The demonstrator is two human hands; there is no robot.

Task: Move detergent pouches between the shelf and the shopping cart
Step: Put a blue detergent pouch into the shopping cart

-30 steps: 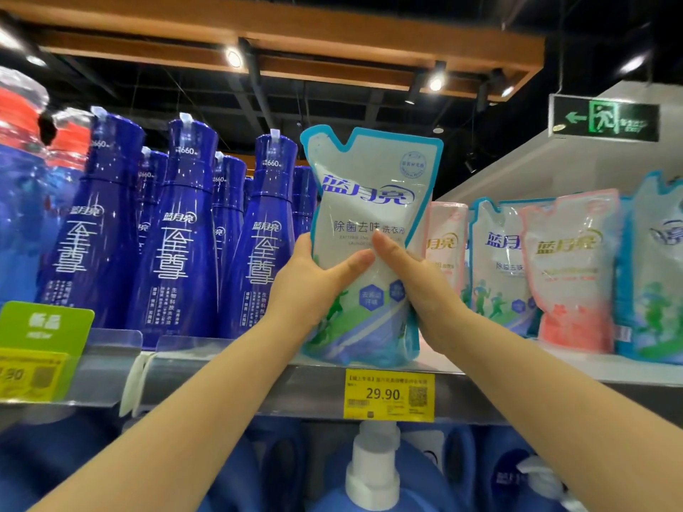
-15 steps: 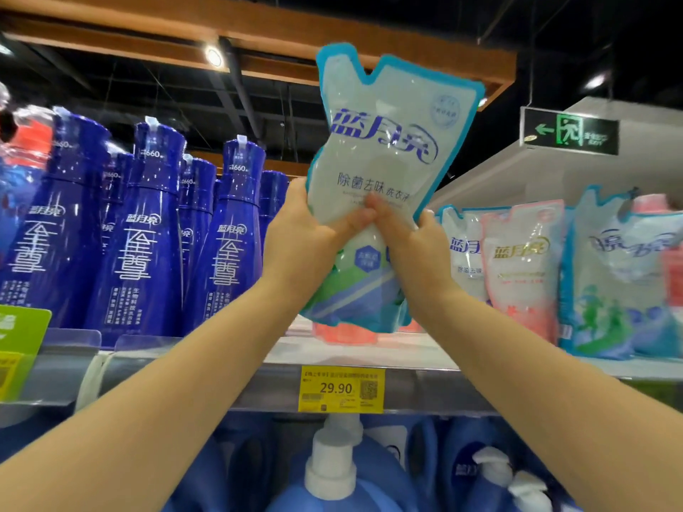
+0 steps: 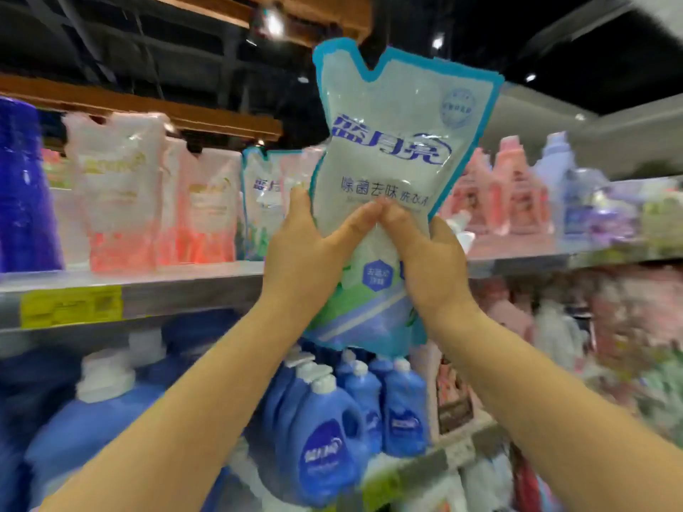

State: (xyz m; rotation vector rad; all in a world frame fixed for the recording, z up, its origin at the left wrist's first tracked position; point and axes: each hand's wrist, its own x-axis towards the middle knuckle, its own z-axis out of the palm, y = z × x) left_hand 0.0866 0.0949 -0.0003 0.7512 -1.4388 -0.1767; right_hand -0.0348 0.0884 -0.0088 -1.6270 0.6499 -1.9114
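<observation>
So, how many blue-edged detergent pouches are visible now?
2. The held pouch is up in front, gripped by the left hand and right hand. The second pouch stands on the upper shelf, beside the pink pouches. Others may hide behind the held one.

A ceiling spotlight (image 3: 273,22) glares overhead; motion blur smears the shelves (image 3: 129,282), edges bend.

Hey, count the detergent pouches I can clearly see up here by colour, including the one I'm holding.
Blue-edged: 2, the held pouch and the blue shelf pouch
Pink: 2, the left pink pouch and the right pink pouch
Total: 4; blur may hide more behind.
</observation>
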